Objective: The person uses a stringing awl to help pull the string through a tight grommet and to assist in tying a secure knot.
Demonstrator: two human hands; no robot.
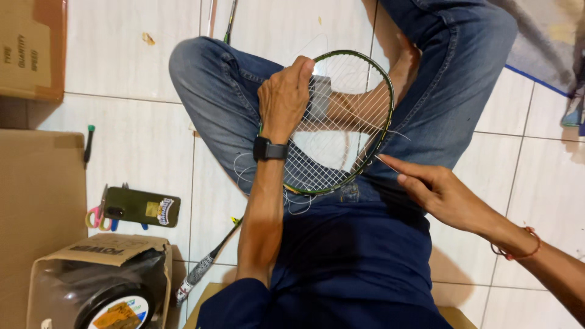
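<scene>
Far left, cardboard boxes (33,49) stand on the tiled floor (134,55), with a small screwdriver (89,143) lying beside them. Nearer the person, a dark green phone (141,207) rests on the tiles, partly over pink-handled scissors (94,217). Below these, an open carton (100,280) holds a string reel (116,311) wrapped in plastic. A second racket's handle (204,268) lies on the floor just beside the person's left elbow.

The person sits cross-legged in jeans. The left arm runs straight forward from the shoulder, a black watch (270,150) on the wrist. The left hand (283,100) sits on the left side of the racket (382,91) head, fingers curled over the frame and thumb pointing up along the rim; its grip is closed on the frame. The racket head rests over the lap between the knees, tilted slightly, its lower part woven with crossing strings, its upper part with main strings only. Loose string (244,173) loops hang below the wrist.

The right arm comes in from the lower right, forearm angled up and to the left, a red cord bracelet (525,247) at the wrist. The right hand (442,195) lies just beside the lower right rim, index finger extended toward the frame, finger and thumb pinched narrowly on a thin string end.
</scene>
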